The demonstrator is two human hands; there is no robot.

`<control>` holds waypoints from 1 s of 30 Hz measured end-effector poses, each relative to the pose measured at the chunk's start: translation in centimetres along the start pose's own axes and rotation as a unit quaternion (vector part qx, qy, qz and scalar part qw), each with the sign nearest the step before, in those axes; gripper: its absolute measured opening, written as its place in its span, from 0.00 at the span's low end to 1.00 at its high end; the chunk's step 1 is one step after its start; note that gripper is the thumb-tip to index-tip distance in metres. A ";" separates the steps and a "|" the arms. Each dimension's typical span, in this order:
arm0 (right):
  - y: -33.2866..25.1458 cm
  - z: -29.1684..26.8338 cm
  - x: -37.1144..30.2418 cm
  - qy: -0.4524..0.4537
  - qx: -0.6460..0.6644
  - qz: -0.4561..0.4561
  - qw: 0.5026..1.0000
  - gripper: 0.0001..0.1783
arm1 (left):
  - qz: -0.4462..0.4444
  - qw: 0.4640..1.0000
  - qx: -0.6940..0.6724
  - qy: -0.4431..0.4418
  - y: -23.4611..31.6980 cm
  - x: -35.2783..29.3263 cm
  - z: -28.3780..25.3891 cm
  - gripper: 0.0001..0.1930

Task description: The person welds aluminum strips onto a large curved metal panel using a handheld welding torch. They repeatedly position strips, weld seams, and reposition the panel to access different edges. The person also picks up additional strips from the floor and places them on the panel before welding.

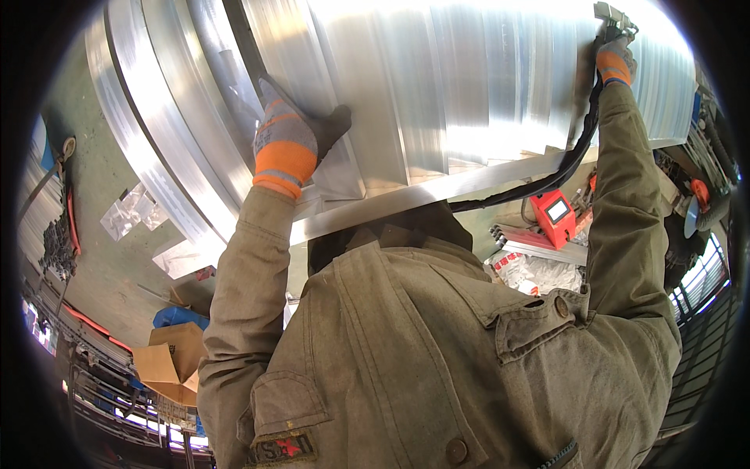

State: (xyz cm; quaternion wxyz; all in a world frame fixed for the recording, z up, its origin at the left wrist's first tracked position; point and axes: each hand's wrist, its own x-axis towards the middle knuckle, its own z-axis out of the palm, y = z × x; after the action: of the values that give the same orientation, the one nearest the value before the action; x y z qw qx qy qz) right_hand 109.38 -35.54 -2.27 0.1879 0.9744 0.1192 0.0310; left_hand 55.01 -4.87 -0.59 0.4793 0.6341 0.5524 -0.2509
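Both my hands wear grey gloves with orange cuffs. My left hand lies on shiny aluminium profiles, beside a dark gap, with its thumb stretched apart from the fingers. At the far right, my right hand is closed around a torch-like hand tool with a metal head. Glare and the hand hide part of this tool. From it a thick black cable runs down along my forearm and back toward my body. A long aluminium bar crosses the near edge of the profiles.
Right of my body are a red box with a small screen and white plastic bags. At left, metal sheet pieces lie on the green floor. An open cardboard box stands at lower left, near a blue object.
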 end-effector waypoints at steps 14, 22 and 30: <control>1.5 2.1 1.8 -0.009 -0.025 -0.008 1.000 0.32 | -0.038 0.999 -0.005 -0.010 -0.4 0.8 0.6 0.70; 1.1 1.6 1.6 -0.025 -0.001 0.004 1.000 0.35 | -0.044 0.999 0.021 0.013 -0.2 0.1 0.3 0.75; 1.7 2.1 1.9 0.016 0.006 -0.033 0.999 0.33 | 0.029 0.996 0.063 0.061 -1.7 1.3 0.8 0.76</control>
State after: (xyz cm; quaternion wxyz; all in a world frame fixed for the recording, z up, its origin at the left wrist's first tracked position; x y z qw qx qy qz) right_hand 111.82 -37.32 -3.56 0.1807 0.9705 0.1544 0.0399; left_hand 53.91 -5.12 -2.62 0.4107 0.6930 0.5452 -0.2321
